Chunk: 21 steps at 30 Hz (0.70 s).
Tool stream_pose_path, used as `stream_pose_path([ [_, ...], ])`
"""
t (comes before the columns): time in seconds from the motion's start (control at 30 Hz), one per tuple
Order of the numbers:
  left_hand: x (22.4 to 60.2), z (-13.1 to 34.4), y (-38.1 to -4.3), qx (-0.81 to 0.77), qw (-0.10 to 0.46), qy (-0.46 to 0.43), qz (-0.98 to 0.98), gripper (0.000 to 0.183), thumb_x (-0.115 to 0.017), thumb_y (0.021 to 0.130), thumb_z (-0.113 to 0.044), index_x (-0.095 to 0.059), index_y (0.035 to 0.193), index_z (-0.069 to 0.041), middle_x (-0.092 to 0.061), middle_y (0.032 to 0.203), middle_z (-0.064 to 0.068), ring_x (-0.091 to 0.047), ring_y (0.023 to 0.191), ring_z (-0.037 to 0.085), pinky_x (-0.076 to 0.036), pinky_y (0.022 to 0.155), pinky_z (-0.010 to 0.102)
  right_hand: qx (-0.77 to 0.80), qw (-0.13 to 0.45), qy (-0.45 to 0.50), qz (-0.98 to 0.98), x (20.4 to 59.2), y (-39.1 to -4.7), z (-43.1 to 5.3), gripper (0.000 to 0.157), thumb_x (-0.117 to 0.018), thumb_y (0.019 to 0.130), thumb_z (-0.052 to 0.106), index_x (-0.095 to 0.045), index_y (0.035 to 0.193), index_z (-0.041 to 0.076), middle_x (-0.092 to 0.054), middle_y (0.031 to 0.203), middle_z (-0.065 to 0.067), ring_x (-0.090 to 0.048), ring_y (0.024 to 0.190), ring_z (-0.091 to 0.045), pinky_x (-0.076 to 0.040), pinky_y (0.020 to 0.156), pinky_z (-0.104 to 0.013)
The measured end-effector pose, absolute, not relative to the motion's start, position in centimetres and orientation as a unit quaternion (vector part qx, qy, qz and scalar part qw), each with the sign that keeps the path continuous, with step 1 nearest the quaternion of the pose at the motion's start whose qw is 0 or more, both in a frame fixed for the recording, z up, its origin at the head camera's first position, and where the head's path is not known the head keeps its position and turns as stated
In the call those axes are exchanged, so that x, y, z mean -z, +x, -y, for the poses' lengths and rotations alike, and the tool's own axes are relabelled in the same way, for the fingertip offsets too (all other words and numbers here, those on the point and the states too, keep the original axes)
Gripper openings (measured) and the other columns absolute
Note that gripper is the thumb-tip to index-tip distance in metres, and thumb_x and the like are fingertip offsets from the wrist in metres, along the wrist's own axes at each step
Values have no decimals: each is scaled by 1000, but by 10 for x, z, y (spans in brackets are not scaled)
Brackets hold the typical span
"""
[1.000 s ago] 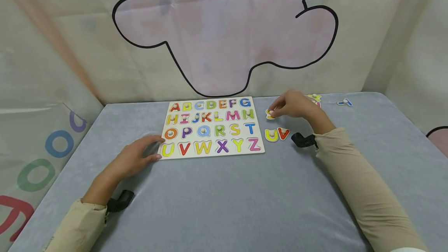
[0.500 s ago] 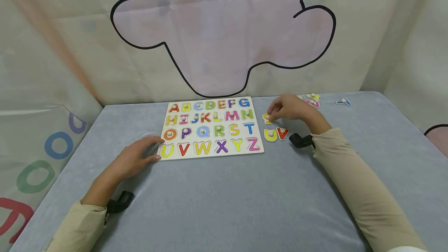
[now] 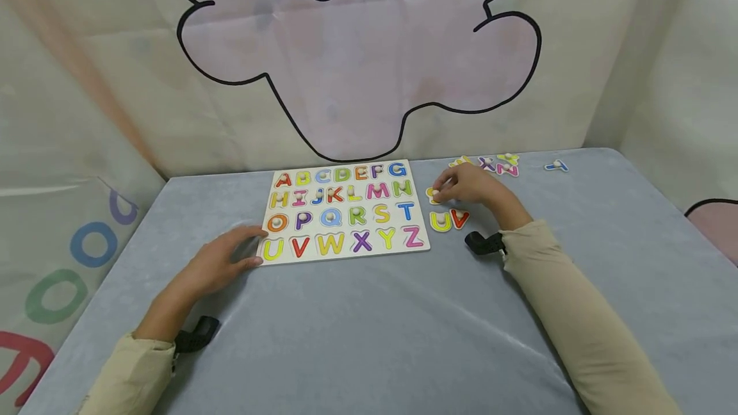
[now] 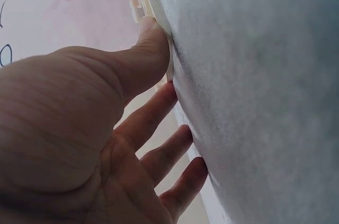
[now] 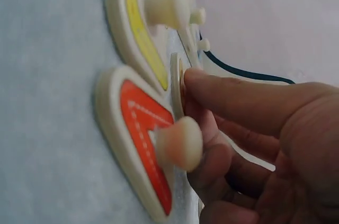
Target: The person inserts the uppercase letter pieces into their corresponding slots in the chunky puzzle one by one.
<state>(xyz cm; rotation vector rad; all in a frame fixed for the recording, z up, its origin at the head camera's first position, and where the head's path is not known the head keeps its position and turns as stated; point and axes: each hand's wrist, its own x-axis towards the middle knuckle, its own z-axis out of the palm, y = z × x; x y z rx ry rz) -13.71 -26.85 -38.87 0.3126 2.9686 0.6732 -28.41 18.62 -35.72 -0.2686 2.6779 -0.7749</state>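
— A pale drape [image 3: 334, 50] printed with a cartoon figure hangs behind a grey-clothed table [image 3: 346, 325], where we see a person working at an alphabet board [image 3: 369, 213] with two bare hands. Where do those hands stand?

— The right hand [image 3: 467, 184] pinches a small yellow letter piece [image 3: 431, 196] between thumb and fingers, low over the cloth. The left hand [image 3: 219, 261] grasps nothing: thumb and fingers rest, loosely extended, against the board's left edge.

— And the relation that counts?

— We place the yellow piece just beyond the board's right edge, with the right hand nearer by the whole width of the board. The board's long axis runs left to right between the two hands; the knobless yellow S [image 3: 382, 213] in its third row lies to the left of the piece and slightly closer to the person. Fingers cover much of the piece, so we cannot tell which way its long axis runs.

— Nearby?

— A yellow U piece [image 3: 441, 228] and a red V piece [image 3: 459, 218] lie side by side, closer to the person; a blue piece [image 3: 556, 166] lies apart at far right.
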Motion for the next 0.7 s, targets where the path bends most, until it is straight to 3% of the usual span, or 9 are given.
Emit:
stream_pose_path([
  [0.3,390,270,-137,-220,21,121,-968,47,-72,90,-18,-55,134,-13,-53,144,19,-45,135,43,-36,108,63,266,152,-103,-946,359,-284,-184,24,-74,90,25,-74,108,9,-69,99,-7,-53,89,-21,-43,69,-28],
  [0.7,388,268,-138,-220,44,107,-969,50,-72,91,-19,-53,136,-12,-49,147,20,-42,137,45,-34,109,66,274,143,-103,-946,343,-273,-169,29,-74,90,27,-73,114,10,-72,106,-9,-56,99,-23,-46,78,-31],
])
